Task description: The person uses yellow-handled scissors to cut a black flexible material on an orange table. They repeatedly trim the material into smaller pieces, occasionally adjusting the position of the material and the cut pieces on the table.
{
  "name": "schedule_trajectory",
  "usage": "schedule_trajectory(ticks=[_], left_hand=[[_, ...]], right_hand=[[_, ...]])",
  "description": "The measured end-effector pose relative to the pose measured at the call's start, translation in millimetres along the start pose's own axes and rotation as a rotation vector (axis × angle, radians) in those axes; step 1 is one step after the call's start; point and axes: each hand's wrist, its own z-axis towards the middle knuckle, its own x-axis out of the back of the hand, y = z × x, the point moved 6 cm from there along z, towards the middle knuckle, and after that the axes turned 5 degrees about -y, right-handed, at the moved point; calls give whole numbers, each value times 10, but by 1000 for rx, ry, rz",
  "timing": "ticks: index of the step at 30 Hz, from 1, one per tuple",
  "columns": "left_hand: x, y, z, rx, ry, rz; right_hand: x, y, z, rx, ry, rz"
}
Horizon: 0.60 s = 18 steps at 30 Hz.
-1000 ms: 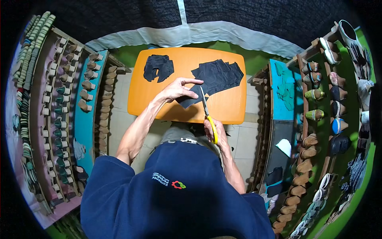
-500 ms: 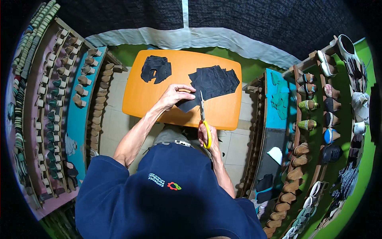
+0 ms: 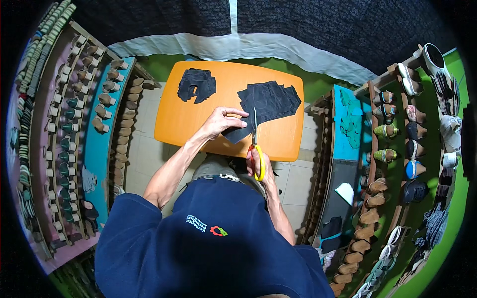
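- Black piece (image 3: pixel 237 135) is over the near side of the orange bench (image 3: pixel 184 124), right of its middle, between the two hands; its far edge blends into a black pile, so I cannot tell whether they touch.
- Striped stack (image 3: pixel 42 59) stands at the far left, along the rim of the view.
- Next to it, green lasts (image 3: pixel 65 169) line a rack, one above another.
- Brown lasts (image 3: pixel 105 111) sit in a row on a blue board (image 3: pixel 94 154).
- Small pile (image 3: pixel 198 79) of black pieces lies on the bench's far left part, with a notch in its near edge.
- Left hand (image 3: pixel 223 121) holds the black piece, its forefinger and thumb tips a little apart in view.
- Scissors (image 3: pixel 255 139) point away from the body, their blades against the piece's right part; how wide the blades stand I cannot tell.
- Right hand (image 3: pixel 261 164) is closed around the yellow and red handles, near the bench's front edge.
- Large pile (image 3: pixel 273 102) of black pieces lies on the bench's right part, beyond the scissors.
- Green scraps (image 3: pixel 350 124) and a white piece (image 3: pixel 344 193) lie on the right-hand unit.
- Shoes (image 3: pixel 385 130) in several colours fill the rack at far right.
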Motion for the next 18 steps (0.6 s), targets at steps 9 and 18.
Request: schedule_trajectory(ticks=[9,18], left_hand=[[45,1,27,1,-19,-4],[115,8,73,-1,-70,-4]], right_hand=[[6,-6,-7,-66,79,45],[55,-65,-15,-43,111,-95]])
